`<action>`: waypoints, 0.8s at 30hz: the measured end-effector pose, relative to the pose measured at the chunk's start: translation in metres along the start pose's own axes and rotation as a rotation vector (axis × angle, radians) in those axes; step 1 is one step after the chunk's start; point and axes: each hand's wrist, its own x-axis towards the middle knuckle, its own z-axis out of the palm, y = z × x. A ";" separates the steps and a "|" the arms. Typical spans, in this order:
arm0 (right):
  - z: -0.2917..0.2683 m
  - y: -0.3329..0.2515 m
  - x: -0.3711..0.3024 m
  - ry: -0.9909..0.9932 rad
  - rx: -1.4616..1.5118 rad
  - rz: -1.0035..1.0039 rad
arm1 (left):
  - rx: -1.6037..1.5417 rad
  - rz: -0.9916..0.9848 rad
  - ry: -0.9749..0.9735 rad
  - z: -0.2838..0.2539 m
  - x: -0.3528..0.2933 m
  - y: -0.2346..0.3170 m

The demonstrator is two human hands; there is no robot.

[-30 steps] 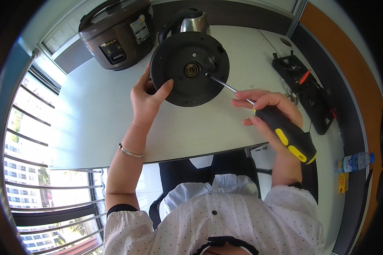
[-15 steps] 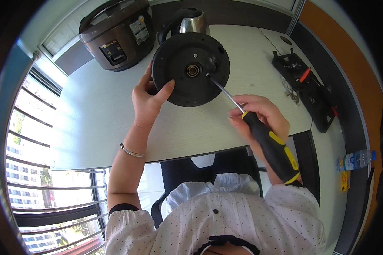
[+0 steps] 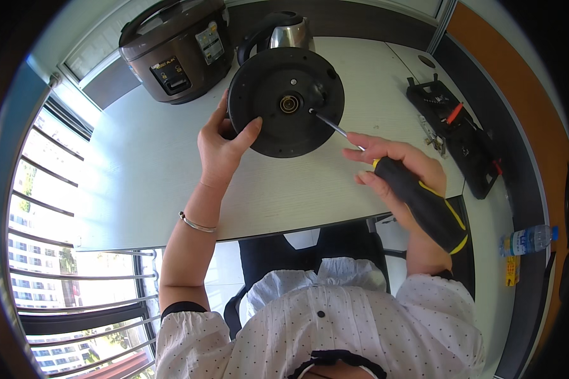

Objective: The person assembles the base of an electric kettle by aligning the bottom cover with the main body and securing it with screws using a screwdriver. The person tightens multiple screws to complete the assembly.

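A round black kettle base (image 3: 269, 129) is held up on its edge over the table, its flat face with a brass-coloured ring connector toward me. My left hand (image 3: 224, 142) grips its lower left rim, thumb on the face, fingers behind. In my right hand (image 3: 404, 167) is a screwdriver (image 3: 423, 205) with a black and yellow handle. Its metal shaft slants up to the left, and the tip meets a small screw spot right of the ring connector. My index finger lies along the shaft. One more screw (image 3: 293, 81) shows above the connector.
Behind the base stands a steel kettle (image 3: 291, 35) with a black handle. A brown rice cooker (image 3: 177, 57) is at the back left. An opened black tool case (image 3: 455, 129) with loose metal bits lies right. A water bottle (image 3: 531, 240) and barred window (image 3: 82, 278) flank the white table (image 3: 152, 196).
The screwdriver handle has swung right and rolled in my right hand, which moved slightly right. The tip stays at the same spot. My left hand and the base are nearly still.
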 end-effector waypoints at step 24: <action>0.006 0.000 -0.012 0.213 -0.044 -0.129 | 0.004 0.054 -0.004 0.000 0.002 -0.009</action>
